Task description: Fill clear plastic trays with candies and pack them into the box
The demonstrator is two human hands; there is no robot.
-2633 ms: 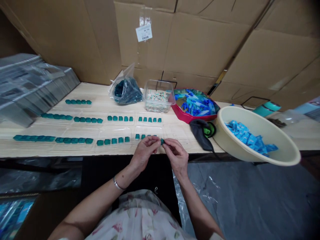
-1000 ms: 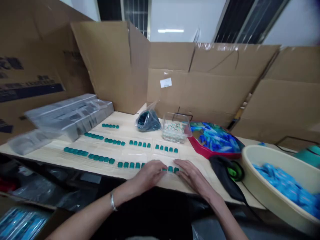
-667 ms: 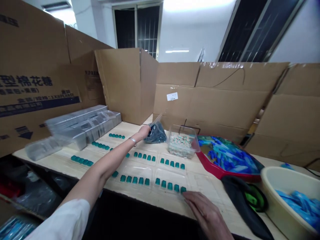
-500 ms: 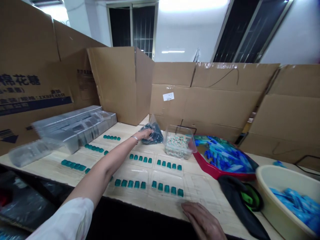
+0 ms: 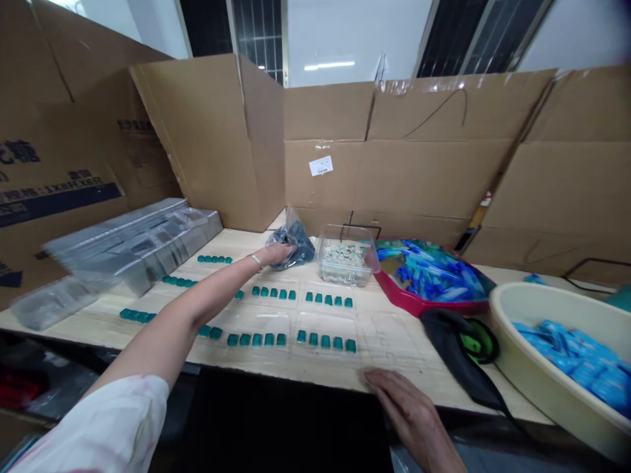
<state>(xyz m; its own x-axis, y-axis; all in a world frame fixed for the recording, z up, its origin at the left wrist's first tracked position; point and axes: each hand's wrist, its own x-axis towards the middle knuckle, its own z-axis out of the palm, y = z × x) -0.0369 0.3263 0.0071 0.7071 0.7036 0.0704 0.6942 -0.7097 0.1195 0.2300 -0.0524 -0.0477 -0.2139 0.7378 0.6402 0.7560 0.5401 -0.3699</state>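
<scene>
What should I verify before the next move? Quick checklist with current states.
1. Left hand at the plastic bag: ok.
2. Piece gripped by the left hand: cannot tell, fingertips hidden.
3. Right hand apart from the nearest green pieces: ok, by the table's front edge.
4. Right palm free: cannot tell, turned from view.
5. Those five pieces spaced apart: ok.
6. Rows behind the left forearm undisturbed: cannot tell, partly covered.

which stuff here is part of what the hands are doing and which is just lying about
Likely in use:
clear bag, at the left hand
teal pieces, in rows
clear trays

Apparently just lying about:
clear tub
red tray
cream basin
black-and-green item
</scene>
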